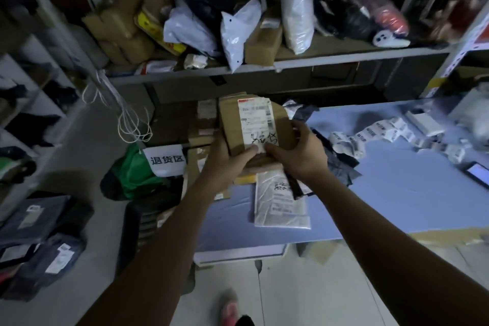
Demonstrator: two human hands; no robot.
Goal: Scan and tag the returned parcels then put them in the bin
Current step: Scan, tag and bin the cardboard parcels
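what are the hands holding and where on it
Both hands hold a cardboard box. The left hand grips its lower left corner, the right hand its lower right side, both thumbs on the bottom edge of the shipping label.

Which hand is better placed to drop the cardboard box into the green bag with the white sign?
Probably the left. The left hand grips the cardboard box, and the green bag is on that side. The right hand, at the box's right edge, would cross over.

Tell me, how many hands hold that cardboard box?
2. The left hand grips the box at its lower left; the right hand holds its lower right, thumb on the label.
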